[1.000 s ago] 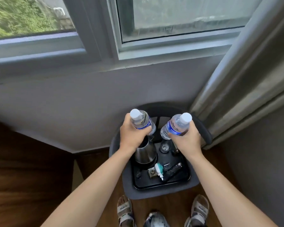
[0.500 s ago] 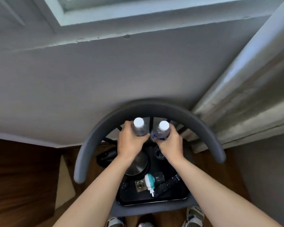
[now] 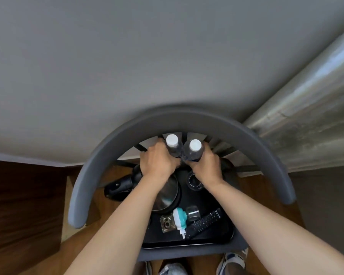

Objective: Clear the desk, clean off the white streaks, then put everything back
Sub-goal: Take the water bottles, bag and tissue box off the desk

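Note:
My left hand (image 3: pixel 157 164) grips a clear water bottle with a white cap (image 3: pixel 172 142). My right hand (image 3: pixel 206 168) grips a second white-capped water bottle (image 3: pixel 195 146) right beside the first. Both bottles stand upright at the back of a black tray (image 3: pixel 216 238) that lies on the seat of a grey chair. On the tray lie a steel kettle (image 3: pixel 167 195), a white and teal bottle (image 3: pixel 180 218), a black remote control (image 3: pixel 204 223), a small glass (image 3: pixel 194 180) and a square glass ashtray (image 3: pixel 167 223).
The chair's curved grey backrest (image 3: pixel 187 122) arcs round the tray, close to a grey wall (image 3: pixel 127 66). A grey curtain (image 3: pixel 306 100) hangs at right. A black object (image 3: pixel 121 185) lies on the wooden floor left of the seat. My sandalled feet (image 3: pixel 232 259) show below.
Both hands have lowered the bottles from above the tray down to its back part, close together. My view has dropped and moved nearer the chair; the window has left the frame.

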`<state>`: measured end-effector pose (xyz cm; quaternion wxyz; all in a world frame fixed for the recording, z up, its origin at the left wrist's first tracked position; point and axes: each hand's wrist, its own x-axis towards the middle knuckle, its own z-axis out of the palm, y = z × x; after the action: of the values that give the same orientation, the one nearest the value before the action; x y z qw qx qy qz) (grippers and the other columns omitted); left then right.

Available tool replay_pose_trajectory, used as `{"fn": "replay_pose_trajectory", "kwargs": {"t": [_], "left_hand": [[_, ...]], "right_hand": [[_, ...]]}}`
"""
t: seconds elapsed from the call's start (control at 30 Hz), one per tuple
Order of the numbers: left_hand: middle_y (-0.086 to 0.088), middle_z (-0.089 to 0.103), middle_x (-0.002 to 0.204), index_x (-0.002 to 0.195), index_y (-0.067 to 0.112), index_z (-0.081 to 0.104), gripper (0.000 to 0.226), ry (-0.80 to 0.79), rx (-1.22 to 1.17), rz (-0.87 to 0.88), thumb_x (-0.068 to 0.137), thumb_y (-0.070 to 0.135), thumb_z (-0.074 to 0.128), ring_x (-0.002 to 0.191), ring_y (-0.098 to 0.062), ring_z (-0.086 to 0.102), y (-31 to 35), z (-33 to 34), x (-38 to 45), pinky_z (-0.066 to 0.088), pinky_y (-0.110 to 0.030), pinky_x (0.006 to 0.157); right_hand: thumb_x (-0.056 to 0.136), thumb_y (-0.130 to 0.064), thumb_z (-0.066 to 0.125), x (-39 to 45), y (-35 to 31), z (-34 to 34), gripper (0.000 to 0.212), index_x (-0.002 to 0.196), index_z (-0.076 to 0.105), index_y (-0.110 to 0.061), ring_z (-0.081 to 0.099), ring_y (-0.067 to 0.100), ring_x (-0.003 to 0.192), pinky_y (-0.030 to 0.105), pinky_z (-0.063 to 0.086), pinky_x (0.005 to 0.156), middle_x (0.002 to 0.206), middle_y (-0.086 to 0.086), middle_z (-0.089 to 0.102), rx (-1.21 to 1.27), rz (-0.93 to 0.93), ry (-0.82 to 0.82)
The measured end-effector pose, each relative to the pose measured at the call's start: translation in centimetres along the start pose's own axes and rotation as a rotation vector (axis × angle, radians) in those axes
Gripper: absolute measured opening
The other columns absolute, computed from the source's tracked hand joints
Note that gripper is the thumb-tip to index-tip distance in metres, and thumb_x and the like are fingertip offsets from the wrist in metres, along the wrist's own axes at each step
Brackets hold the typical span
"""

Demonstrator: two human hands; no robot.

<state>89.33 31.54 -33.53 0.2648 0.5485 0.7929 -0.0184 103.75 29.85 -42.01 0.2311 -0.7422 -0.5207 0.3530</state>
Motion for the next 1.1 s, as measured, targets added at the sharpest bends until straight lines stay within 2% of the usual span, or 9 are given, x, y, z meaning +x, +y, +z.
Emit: {"fn": "replay_pose_trajectory", "kwargs": {"t": [0.17,0.3,0.37,0.47,0.6,0.8,0.87,0.93,1.1], "left_hand": [[-0.006,0.075,0.114,0.101,0.027,0.056,0.040,-0.008,0.027,-0.021,0.080,0.051,0.080,0.116,-0.031,0.066,0.1,0.4,0.7,0.039,-0.040,0.101],[-0.004,0.075,0.110,0.095,0.028,0.049,0.051,-0.011,0.102,-0.061,0.075,0.063,0.080,0.111,-0.029,0.067,0.3,0.1,1.0,0.036,-0.043,0.102],[-0.004,0.075,0.109,0.095,0.027,0.051,0.050,-0.003,0.089,-0.068,0.075,0.062,0.080,0.108,-0.030,0.067,0.1,0.0,1.0,0.036,-0.043,0.101],[-0.007,0.075,0.110,0.103,0.025,0.055,0.044,0.017,0.058,-0.032,0.081,0.054,0.080,0.110,-0.032,0.066,-0.7,0.4,0.8,0.037,-0.042,0.099],[-0.007,0.073,0.116,0.121,0.017,0.052,0.060,-0.045,0.167,-0.028,0.082,0.053,0.080,0.114,-0.030,0.067,-1.0,1.0,1.3,0.037,-0.042,0.102],[-0.001,0.071,0.112,0.114,0.023,0.062,0.051,-0.142,0.192,-0.067,0.080,0.056,0.080,0.110,-0.027,0.065,-0.8,-0.5,1.9,0.032,-0.041,0.094],[0.000,0.071,0.105,0.107,0.024,0.062,0.046,-0.113,0.205,-0.041,0.080,0.059,0.077,0.107,-0.027,0.065,-1.1,-1.1,1.4,0.031,-0.041,0.090],[0.001,0.072,0.103,0.106,0.025,0.064,0.045,-0.059,0.191,-0.005,0.081,0.061,0.075,0.108,-0.027,0.065,-1.8,-1.7,0.6,0.034,-0.042,0.094],[-0.002,0.073,0.119,0.136,0.020,0.059,0.056,0.027,0.035,0.102,0.093,0.054,0.069,0.120,-0.028,0.064,-3.6,-4.1,-3.1,0.041,-0.043,0.103]], "right_hand": [[0.074,-0.024,0.091,0.0,0.0,0.5,0.065,0.131,0.059,-0.019,0.066,0.037,0.110,0.035,0.051,0.080,0.116,0.013,0.073,0.052,0.045,-0.012],[0.076,-0.028,0.089,0.0,-0.5,0.8,0.063,0.130,0.058,-0.016,0.066,0.040,0.111,0.041,0.056,0.082,0.118,0.015,0.072,0.022,0.072,-0.033],[0.078,-0.032,0.087,0.1,-0.7,0.8,0.062,0.130,0.059,-0.013,0.065,0.041,0.111,0.042,0.055,0.082,0.118,0.017,0.072,-0.028,0.087,-0.061],[0.076,-0.034,0.089,0.2,-0.7,0.7,0.060,0.126,0.062,-0.013,0.065,0.040,0.112,0.041,0.055,0.083,0.117,0.016,0.072,-0.070,0.097,-0.067],[0.077,-0.032,0.088,0.1,-0.8,0.8,0.058,0.124,0.062,-0.012,0.064,0.041,0.113,0.041,0.055,0.086,0.118,0.018,0.071,-0.083,0.118,-0.077],[0.084,-0.037,0.081,-0.2,-1.4,0.5,0.051,0.121,0.058,-0.011,0.064,0.041,0.113,0.042,0.054,0.084,0.119,0.017,0.069,-0.202,0.118,-0.126],[0.087,-0.041,0.076,-0.7,-1.9,-0.2,0.048,0.119,0.058,-0.011,0.064,0.040,0.111,0.042,0.052,0.082,0.117,0.016,0.069,-0.300,0.079,-0.125],[0.091,-0.045,0.071,-1.4,-2.4,-1.2,0.044,0.115,0.059,-0.011,0.066,0.039,0.106,0.041,0.051,0.079,0.113,0.015,0.070,-0.378,0.014,-0.088],[0.095,-0.048,0.061,-4.7,-4.0,-3.7,0.043,0.117,0.055,-0.012,0.067,0.035,0.101,0.041,0.050,0.081,0.109,0.011,0.068,-0.651,-0.154,-0.112]]}}
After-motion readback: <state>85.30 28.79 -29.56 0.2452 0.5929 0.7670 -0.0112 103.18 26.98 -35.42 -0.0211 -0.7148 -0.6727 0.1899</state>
